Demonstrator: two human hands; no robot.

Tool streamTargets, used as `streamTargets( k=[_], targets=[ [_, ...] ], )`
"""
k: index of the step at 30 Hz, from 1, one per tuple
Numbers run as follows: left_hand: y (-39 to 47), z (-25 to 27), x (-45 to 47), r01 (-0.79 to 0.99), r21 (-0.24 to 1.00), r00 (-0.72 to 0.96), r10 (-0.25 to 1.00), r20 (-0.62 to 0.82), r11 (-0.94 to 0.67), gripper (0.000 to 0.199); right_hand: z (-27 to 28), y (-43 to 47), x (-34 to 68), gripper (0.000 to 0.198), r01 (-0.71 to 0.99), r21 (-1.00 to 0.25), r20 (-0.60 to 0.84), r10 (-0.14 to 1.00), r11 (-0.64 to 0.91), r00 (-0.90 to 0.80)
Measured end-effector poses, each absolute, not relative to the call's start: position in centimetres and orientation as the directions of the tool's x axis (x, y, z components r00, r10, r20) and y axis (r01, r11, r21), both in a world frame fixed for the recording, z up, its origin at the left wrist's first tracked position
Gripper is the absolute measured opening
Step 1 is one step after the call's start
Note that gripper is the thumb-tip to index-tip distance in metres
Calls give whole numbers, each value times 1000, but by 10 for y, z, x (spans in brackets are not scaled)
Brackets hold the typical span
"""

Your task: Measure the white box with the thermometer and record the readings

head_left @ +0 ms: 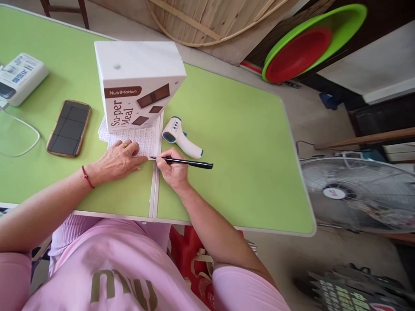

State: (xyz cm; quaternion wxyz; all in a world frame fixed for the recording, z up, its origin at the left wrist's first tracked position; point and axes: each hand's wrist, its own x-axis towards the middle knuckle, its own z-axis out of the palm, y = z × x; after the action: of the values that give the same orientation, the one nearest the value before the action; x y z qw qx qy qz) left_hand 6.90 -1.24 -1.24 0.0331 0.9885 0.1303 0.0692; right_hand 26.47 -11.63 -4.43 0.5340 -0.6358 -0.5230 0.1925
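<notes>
My right hand (174,169) is closed around a black pen (194,163), whose tip meets the lower right corner of a sheet of paper (142,140) covered in small handwriting. Flat across the paper's lower edge lies my left hand (118,162), fingers stretched out, with a ring and a red wrist string. A white box (139,82) printed "NutriMotion Su-per Meal" stands on the paper's upper part and hides some of it. Just beyond my right hand rests a white and blue infrared thermometer (183,138).
The green folding table (243,151) has a seam running beside the paper. To the left are a phone (69,128) in a brown case and a white power bank (21,80) with a cable. A floor fan (353,194) stands past the right edge; green and red basins (300,56) lean behind.
</notes>
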Motion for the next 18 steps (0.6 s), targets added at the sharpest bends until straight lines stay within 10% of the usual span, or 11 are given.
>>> streamTargets(
  k=[18],
  targets=[
    [-12,-12,68,245,25,962,246,119,-969,36,-49,-116,268,13,477,-864,336,889,160,311]
  ],
)
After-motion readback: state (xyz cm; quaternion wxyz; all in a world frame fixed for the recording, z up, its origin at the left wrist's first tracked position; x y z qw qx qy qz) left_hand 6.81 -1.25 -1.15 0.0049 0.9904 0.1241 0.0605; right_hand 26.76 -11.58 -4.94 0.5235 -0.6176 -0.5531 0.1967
